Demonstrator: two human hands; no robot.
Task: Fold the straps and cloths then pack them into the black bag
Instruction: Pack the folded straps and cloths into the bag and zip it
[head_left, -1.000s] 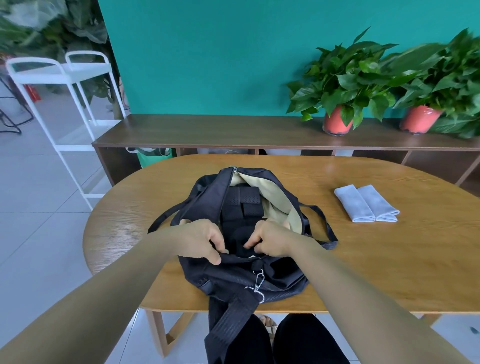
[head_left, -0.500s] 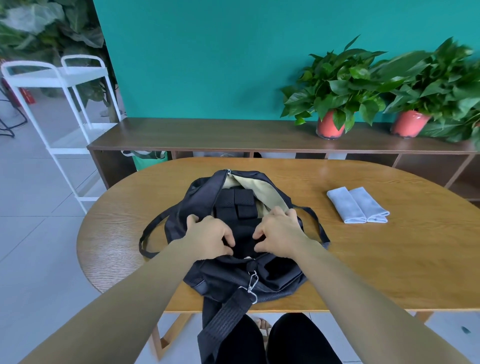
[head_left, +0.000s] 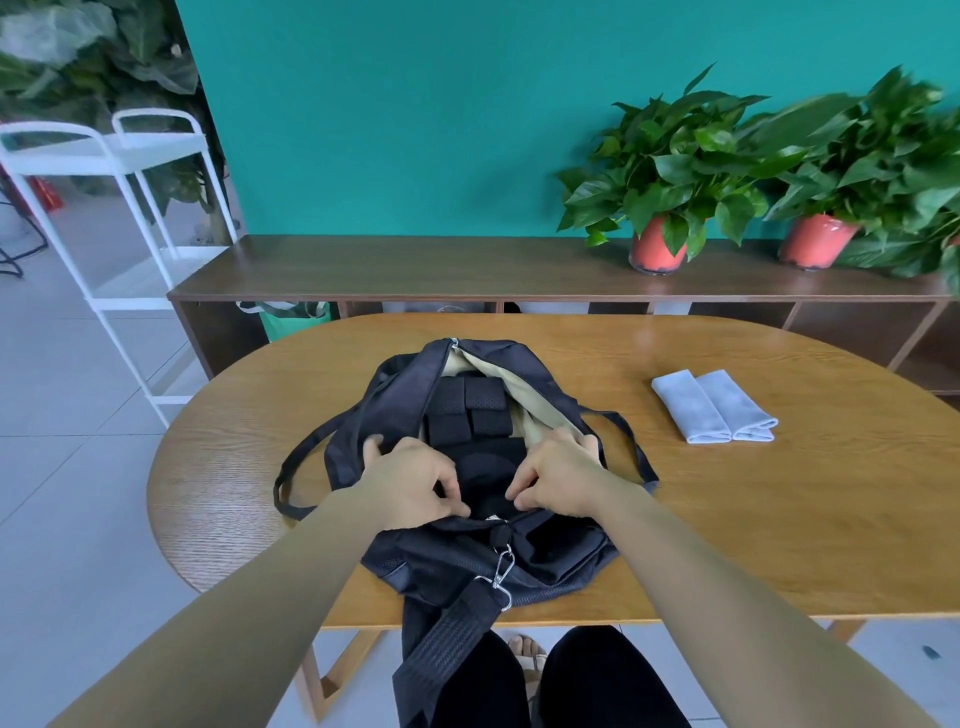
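The black bag (head_left: 545, 561) lies unzipped on the oval wooden table (head_left: 779, 519), its beige lining showing. Several folded black straps (head_left: 467, 410) sit packed inside it. My left hand (head_left: 410, 480) grips the left edge of the opening, fingers curled over the fabric. My right hand (head_left: 558, 480) grips the right edge the same way. Two folded grey cloths (head_left: 714, 408) lie side by side on the table to the right of the bag. The bag's wide shoulder strap (head_left: 441, 649) hangs off the front edge from a metal clip (head_left: 501, 571).
A low wooden shelf (head_left: 415, 270) runs behind the table with two potted plants (head_left: 670, 176) on it. A white metal rack (head_left: 114, 208) stands at the left. My legs are under the table's front edge.
Both hands moved apart along the bag's rim, spreading the opening wider. The view shifted slightly; the grey cloths stayed where they were.
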